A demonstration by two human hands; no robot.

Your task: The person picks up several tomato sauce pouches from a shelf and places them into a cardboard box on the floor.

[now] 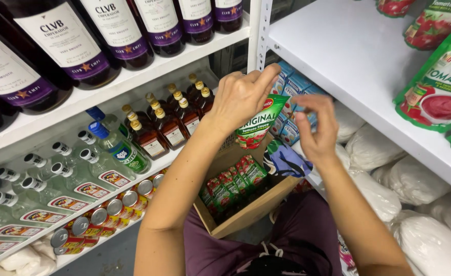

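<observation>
My left hand [243, 94] is raised in front of the shelves and grips the top of a green and red tomato sauce pouch [256, 125], which hangs down from my fingers. My right hand [317, 128] hovers just to the right of the pouch with its fingers bent and apart, holding nothing that I can see. Below both hands, a brown cardboard box [251, 209] rests on my lap, and several more sauce pouches [233, 181] stand in it.
A white shelf [348, 56] at upper right carries more green sauce pouches [437, 87]. Blue cartons [292, 110] and white sacks [384, 153] lie under it. At left, shelves hold dark bottles [72, 46], amber bottles [169, 122], clear bottles [77, 163] and cans [108, 214].
</observation>
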